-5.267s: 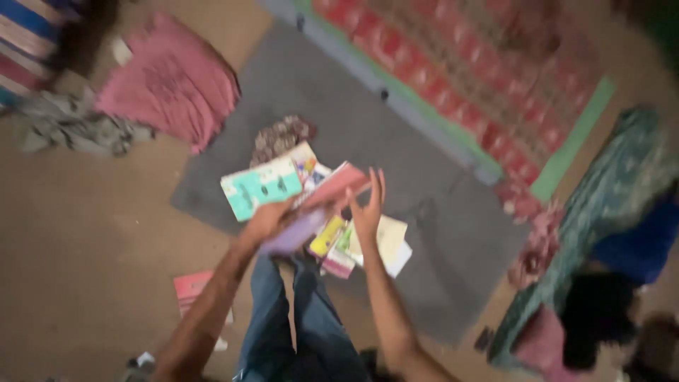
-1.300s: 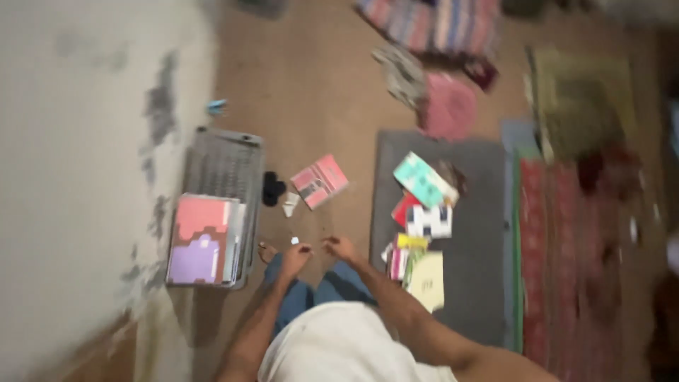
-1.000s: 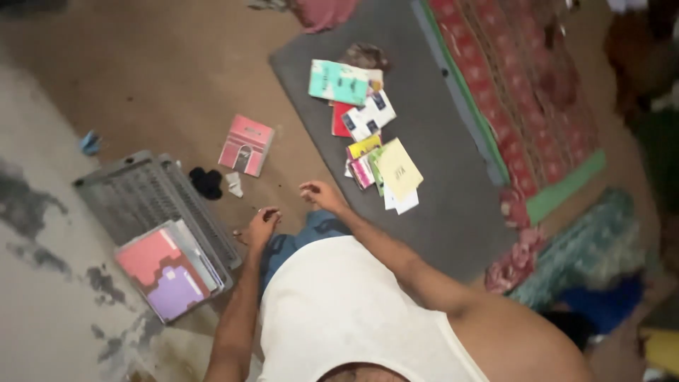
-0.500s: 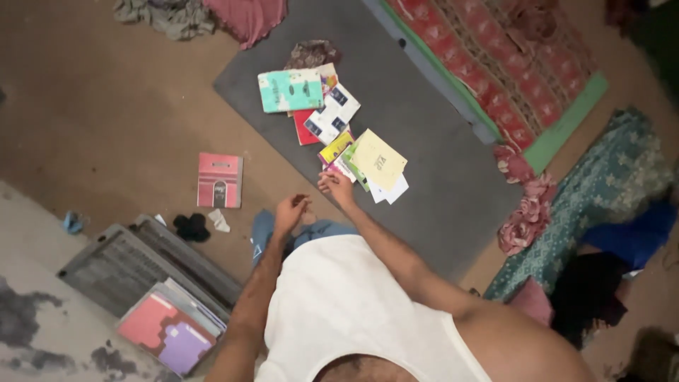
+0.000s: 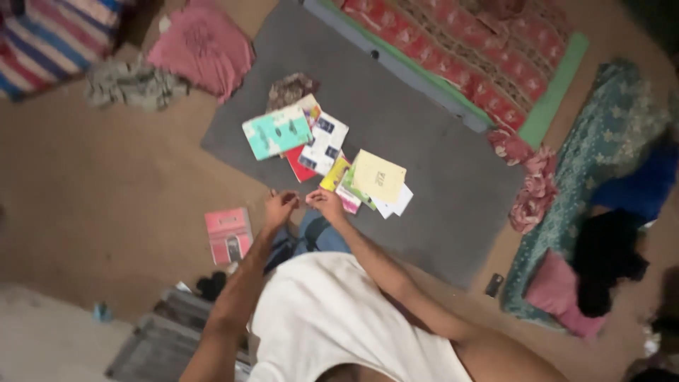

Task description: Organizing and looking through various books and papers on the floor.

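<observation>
Hands meet at the grey mat's edge

Left hand (image 5: 280, 207) and right hand (image 5: 327, 204) hover close together just below the scattered booklets (image 5: 332, 159) on the grey mat (image 5: 438, 141); whether either grip holds anything cannot be told.

Whatever the hands (image 5: 304, 205) pinch is too small to tell, and the grey crate (image 5: 152, 343) is cut off below.

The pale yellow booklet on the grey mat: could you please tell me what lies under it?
The pale yellow booklet lies on white sheets and a green-edged booklet; their covered parts are hidden.
</observation>
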